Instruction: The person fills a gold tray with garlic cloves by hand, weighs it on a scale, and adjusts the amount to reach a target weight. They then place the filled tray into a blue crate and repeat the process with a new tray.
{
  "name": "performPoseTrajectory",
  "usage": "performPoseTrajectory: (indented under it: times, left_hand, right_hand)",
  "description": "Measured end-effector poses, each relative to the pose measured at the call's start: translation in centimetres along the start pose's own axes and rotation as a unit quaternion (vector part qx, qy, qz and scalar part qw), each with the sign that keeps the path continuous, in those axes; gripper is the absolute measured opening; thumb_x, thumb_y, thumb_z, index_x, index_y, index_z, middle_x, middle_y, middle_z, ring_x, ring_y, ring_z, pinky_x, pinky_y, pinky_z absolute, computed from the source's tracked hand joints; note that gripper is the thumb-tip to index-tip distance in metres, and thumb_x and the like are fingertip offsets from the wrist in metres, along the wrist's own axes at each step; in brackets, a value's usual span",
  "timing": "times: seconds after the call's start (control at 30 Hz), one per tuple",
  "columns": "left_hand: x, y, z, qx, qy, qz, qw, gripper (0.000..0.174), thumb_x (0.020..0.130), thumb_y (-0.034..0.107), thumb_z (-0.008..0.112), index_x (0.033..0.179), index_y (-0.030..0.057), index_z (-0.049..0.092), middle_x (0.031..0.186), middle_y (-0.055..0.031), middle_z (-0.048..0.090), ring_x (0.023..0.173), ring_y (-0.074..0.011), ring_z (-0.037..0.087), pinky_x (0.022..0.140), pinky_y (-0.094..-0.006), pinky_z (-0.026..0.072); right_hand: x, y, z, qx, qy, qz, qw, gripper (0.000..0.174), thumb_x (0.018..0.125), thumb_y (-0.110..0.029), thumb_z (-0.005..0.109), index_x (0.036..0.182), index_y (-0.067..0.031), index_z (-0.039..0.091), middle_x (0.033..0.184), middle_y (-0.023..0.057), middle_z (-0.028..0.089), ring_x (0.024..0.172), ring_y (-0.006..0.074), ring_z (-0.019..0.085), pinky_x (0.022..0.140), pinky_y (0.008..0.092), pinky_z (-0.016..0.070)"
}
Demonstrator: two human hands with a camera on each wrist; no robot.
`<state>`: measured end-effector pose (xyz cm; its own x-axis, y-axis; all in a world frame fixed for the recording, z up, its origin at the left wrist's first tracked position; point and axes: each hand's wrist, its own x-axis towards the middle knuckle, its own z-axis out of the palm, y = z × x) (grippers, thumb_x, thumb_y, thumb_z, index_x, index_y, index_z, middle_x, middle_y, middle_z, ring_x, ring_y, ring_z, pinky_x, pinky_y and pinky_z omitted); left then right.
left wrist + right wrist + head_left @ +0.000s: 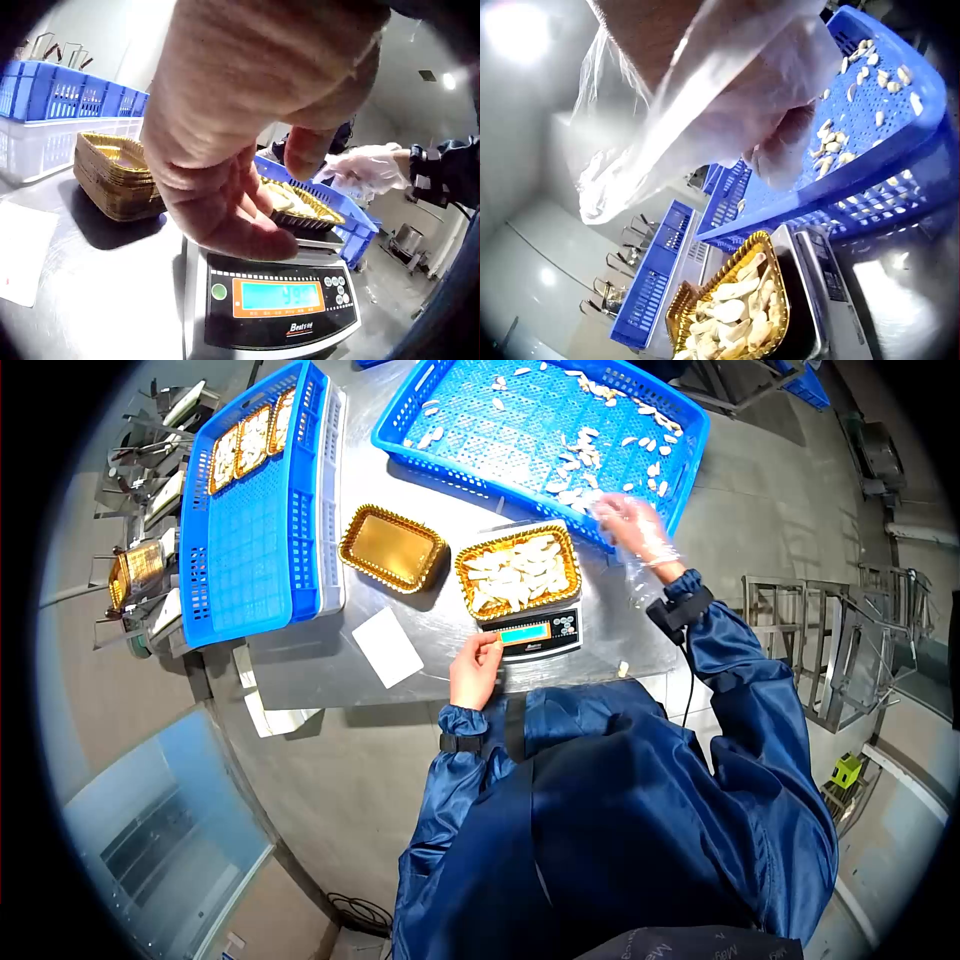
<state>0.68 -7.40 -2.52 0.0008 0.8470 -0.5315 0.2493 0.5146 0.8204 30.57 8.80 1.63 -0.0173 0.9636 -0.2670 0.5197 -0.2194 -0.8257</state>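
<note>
A gold tray of pale food slices (pixel 517 572) stands on a digital scale (pixel 540 634) with a lit display. My bare left hand (pixel 474 671) is at the scale's front left corner, its fingers loosely bent in the left wrist view just above the display (pixel 279 295). Over the near rim of a large blue crate (pixel 480 435) is my right hand (pixel 632 526), in a loose clear plastic glove. Its fingers bend down loosely, and no slice shows between them. More pale slices (pixel 829 146) lie scattered in that crate.
Left of the scale stands a stack of empty gold trays (pixel 393 548), with a white card (pixel 387 647) in front. Another blue crate (pixel 235 560), stacked on a white one, holds filled gold trays (pixel 254 442) at its far end. Metal frames (pixel 800 630) stand at the right.
</note>
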Motion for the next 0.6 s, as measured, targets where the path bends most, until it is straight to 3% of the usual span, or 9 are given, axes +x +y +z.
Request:
performPoseTrajectory:
  times: [0.03,0.1,0.17,0.23,0.3,0.37,0.4,0.5,0.6]
  left_hand:
    - [-0.1,0.1,-0.1,-0.002,0.005,-0.004,1.0,0.025,0.09,0.021,0.062,0.109,0.0049,0.061,0.085,0.0012,0.06,0.071,-0.0047,0.052,0.059,-0.0203,0.0433]
    - [-0.2,-0.1,-0.1,-0.001,0.001,-0.005,1.0,0.024,0.09,0.02,0.061,0.109,0.0052,0.061,0.085,0.0009,0.06,0.072,-0.0049,0.053,0.059,-0.0205,0.0438]
    - [-0.1,-0.8,-0.2,0.011,0.008,0.017,1.0,0.024,0.09,0.019,0.061,0.11,0.0053,0.061,0.086,0.0006,0.06,0.073,-0.0053,0.054,0.059,-0.0203,0.044]
    - [0.1,-1.3,-0.5,0.023,0.005,0.012,1.0,0.023,0.091,0.018,0.06,0.11,0.0058,0.06,0.085,0.0004,0.06,0.073,-0.0056,0.054,0.059,-0.0208,0.0446]
    - [0.4,-1.5,-0.6,0.026,-0.002,0.008,1.0,0.024,0.091,0.019,0.06,0.11,0.0057,0.06,0.085,0.0007,0.06,0.073,-0.0058,0.054,0.06,-0.0211,0.0451]
    - [0.4,-1.7,-0.7,0.021,0.006,0.0,1.0,0.024,0.09,0.02,0.06,0.11,0.0053,0.06,0.084,0.0006,0.06,0.073,-0.0062,0.055,0.061,-0.0215,0.0452]
    - [0.5,-1.4,-0.8,0.016,0.008,-0.006,1.0,0.025,0.089,0.02,0.062,0.107,0.0031,0.061,0.082,-0.0012,0.062,0.073,-0.0066,0.055,0.065,-0.0227,0.0465]
    - [0.3,-0.2,-0.9,0.013,0.011,-0.01,1.0,0.026,0.088,0.02,0.064,0.105,0.0006,0.063,0.081,-0.0026,0.063,0.073,-0.0071,0.055,0.068,-0.0239,0.0474]
    - [0.3,-0.1,-0.9,0.026,0.011,-0.008,1.0,0.026,0.088,0.02,0.064,0.105,0.0008,0.063,0.081,-0.0024,0.063,0.073,-0.0076,0.055,0.069,-0.0241,0.0472]
  right_hand:
    - [-0.6,0.9,-0.7,0.05,0.009,0.054,0.997,0.032,0.09,-0.031,0.055,0.102,-0.0031,0.065,0.074,0.0112,0.065,0.064,0.0188,0.063,0.062,0.0338,0.0494]
    - [-2.4,4.6,-1.5,-0.069,0.021,0.029,0.997,0.035,0.09,-0.034,0.056,0.1,-0.0016,0.064,0.073,0.0133,0.064,0.063,0.0214,0.063,0.061,0.035,0.0488]
    - [-6.9,9.1,-0.8,-0.102,-0.014,0.045,0.994,0.038,0.088,-0.038,0.057,0.099,-0.0025,0.064,0.076,0.0161,0.065,0.066,0.027,0.064,0.062,0.0386,0.0488]
    - [-12.7,12.3,0.6,-0.251,-0.102,0.033,0.962,0.042,0.087,-0.044,0.058,0.097,-0.0032,0.064,0.078,0.0188,0.065,0.071,0.0351,0.063,0.066,0.0438,0.0486]
    - [-17.1,11.2,2.4,-0.303,-0.162,0.157,0.926,0.047,0.085,-0.046,0.06,0.102,-0.002,0.062,0.085,0.0205,0.065,0.08,0.0398,0.062,0.071,0.0464,0.048]
    - [-20.6,13.0,4.8,-0.286,-0.103,0.177,0.936,0.049,0.083,-0.044,0.063,0.103,0.0006,0.058,0.092,0.0222,0.064,0.086,0.0406,0.061,0.074,0.0465,0.0477]
    - [-21.5,14.4,5.9,-0.261,-0.035,0.1,0.96,0.039,0.083,-0.036,0.065,0.097,-0.0011,0.055,0.084,0.0243,0.062,0.079,0.0425,0.06,0.068,0.0483,0.0455]
    - [-21.0,16.8,8.4,-0.277,0.02,0.096,0.956,0.033,0.082,-0.031,0.066,0.091,-0.0011,0.054,0.082,0.0247,0.061,0.081,0.0428,0.059,0.069,0.0485,0.0452]
    - [-19.9,16.2,7.8,-0.292,-0.002,0.1,0.951,0.036,0.081,-0.035,0.066,0.092,-0.0025,0.055,0.086,0.0205,0.062,0.083,0.0395,0.059,0.071,0.0469,0.0471]
